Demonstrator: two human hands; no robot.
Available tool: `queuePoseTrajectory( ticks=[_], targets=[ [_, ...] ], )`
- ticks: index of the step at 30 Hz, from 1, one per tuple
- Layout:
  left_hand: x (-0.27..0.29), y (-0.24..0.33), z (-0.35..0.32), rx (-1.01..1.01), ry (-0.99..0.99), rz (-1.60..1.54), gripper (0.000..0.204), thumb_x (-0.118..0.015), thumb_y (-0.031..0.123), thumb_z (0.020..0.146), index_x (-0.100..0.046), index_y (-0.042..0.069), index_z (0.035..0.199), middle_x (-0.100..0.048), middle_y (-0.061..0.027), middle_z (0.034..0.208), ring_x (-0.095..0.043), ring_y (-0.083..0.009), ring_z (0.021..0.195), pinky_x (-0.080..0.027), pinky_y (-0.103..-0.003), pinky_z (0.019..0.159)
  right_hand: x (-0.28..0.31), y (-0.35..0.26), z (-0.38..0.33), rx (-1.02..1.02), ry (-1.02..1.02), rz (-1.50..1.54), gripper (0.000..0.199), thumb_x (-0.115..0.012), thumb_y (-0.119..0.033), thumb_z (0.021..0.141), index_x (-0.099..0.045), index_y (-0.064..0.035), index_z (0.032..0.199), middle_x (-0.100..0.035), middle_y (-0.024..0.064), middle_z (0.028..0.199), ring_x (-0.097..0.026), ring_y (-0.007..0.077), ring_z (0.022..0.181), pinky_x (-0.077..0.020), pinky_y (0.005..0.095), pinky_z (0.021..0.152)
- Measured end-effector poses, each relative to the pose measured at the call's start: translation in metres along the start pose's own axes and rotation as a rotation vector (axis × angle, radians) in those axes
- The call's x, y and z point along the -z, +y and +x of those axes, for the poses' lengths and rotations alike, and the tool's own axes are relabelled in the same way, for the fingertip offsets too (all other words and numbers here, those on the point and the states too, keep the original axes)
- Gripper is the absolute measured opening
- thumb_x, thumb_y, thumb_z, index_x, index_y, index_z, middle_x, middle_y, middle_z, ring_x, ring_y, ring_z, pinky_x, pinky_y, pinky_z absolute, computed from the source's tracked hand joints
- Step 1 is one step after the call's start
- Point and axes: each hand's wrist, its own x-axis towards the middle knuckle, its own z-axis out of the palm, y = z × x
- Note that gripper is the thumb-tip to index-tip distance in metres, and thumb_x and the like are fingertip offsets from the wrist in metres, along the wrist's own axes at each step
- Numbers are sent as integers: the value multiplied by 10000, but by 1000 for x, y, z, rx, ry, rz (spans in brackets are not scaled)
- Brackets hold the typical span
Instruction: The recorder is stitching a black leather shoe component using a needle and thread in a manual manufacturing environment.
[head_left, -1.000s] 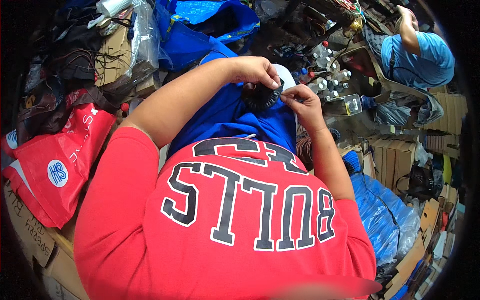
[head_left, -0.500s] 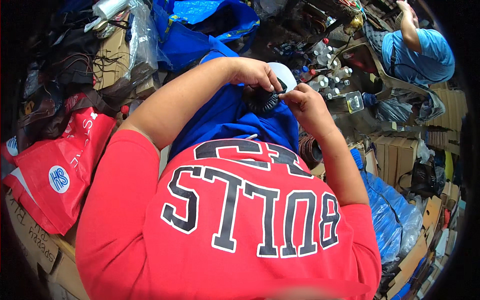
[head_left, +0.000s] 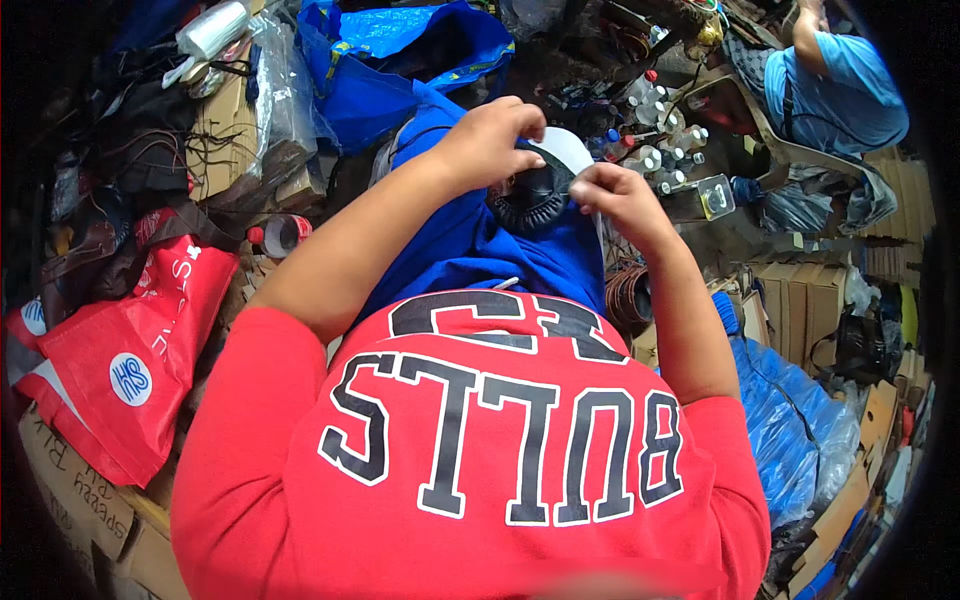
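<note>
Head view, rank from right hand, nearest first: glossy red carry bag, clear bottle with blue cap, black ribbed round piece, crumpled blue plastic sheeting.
From the right hand:
1. Black ribbed round piece, just left.
2. Clear bottle with blue cap, right side.
3. Crumpled blue plastic sheeting, lower right.
4. Glossy red carry bag, far left.

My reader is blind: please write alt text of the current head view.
The bare left hand, thumb and finger apart, and pinched right hand flank a black, rounded, ridged object over blue cloth. A red shopping bag lies left, clear plastic bottles right.
</note>
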Motion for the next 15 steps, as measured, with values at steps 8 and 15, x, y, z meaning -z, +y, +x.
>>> queuePoseTrajectory(
  ticks=[8,15],
  targets=[
    [-10,-1,-30,-98,-131,-39,158,-673,30,703,-565,36,818,-540,-95,864,-580,-264,800,-481,-314,681,-3,35,-4,339,77,-369,184,-714,-194,770,-647,-58,874,-486,0,728,-489,122,729,-409,250,698],
    [31,-16,-40,-13,-99,132,123,-592,75,784,-563,48,901,-631,-137,864,-611,-283,753,-478,-348,675,-5,35,6,235,373,1306,385,-437,-396,942,-613,-54,925,-641,122,956,-595,267,963,-431,448,898]
  ],
)
